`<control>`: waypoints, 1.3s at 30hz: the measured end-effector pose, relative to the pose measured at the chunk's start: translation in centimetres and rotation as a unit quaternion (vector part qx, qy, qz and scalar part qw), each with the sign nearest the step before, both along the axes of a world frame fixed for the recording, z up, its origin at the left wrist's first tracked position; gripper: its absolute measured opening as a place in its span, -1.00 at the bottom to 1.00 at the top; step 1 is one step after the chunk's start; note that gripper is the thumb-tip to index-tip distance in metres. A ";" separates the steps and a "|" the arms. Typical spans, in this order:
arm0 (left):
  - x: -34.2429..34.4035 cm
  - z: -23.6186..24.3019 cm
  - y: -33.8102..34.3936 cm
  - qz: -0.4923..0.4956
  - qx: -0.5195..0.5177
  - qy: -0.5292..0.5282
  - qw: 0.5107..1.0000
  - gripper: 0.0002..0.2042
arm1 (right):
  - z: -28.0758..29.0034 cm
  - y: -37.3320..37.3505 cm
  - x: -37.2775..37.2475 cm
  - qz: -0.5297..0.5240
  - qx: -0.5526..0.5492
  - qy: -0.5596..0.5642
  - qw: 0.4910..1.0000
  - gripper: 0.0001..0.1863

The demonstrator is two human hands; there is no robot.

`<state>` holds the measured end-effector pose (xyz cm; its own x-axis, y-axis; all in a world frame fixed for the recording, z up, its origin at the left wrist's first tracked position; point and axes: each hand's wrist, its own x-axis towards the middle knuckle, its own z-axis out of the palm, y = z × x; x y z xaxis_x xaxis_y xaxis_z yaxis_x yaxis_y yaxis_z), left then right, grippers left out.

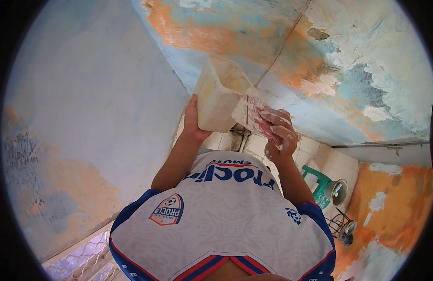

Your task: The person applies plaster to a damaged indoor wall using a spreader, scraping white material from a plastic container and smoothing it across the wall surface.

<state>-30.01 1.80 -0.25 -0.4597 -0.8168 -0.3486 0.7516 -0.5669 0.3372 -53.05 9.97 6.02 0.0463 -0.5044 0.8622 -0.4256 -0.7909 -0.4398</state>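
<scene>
My left hand [194,122] grips the side of a whitish plastic container [216,100], fingers wrapped around its lower left edge. The container is tilted, its open mouth facing up and right, and its inner walls look smeared. In my right hand [283,133] is a flat putty spreader [250,114], red and white and coated with pale putty. Its broad end is at the container's rim; whether the two touch, I cannot tell. White putty also coats the fingers of my right hand. How much the container holds is hidden.
Ahead and to the right, a wall [272,51] shows patchy orange, blue and white layers. A smoother grey-blue wall [99,93] rises on the left. On the right stand a green plastic stool [315,175], a grey pot [337,192] and a dark metal stand [338,225].
</scene>
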 end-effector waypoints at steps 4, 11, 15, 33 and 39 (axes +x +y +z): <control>0.2 0.1 0.3 0.029 -0.032 -0.029 0.999 -0.41 | -0.6 -0.4 -1.4 0.046 0.022 -0.198 0.979 -0.92; 0.4 1.0 0.4 -0.002 -0.056 -0.061 0.997 -0.45 | 2.4 -5.3 -7.1 -0.135 0.153 0.006 0.979 -0.71; 0.4 2.0 0.4 -0.001 -0.080 -0.107 0.991 -0.46 | 5.4 -7.0 -8.0 -0.087 0.186 0.187 0.961 -0.53; 0.7 4.2 -0.5 -0.041 -0.202 -0.160 0.965 -0.48 | 10.7 -9.2 -6.8 -0.037 0.349 0.307 0.885 -0.49; 0.5 3.8 -0.8 -0.054 -0.160 -0.130 0.977 -0.52 | 10.0 -8.9 -7.1 -0.049 0.386 0.294 0.873 -0.49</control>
<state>-29.51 1.01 3.55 -0.4788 -0.8550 -0.1992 0.5587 -0.4718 0.6821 -60.18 1.03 16.03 0.2913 -0.9508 0.1053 -0.8060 -0.3032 -0.5085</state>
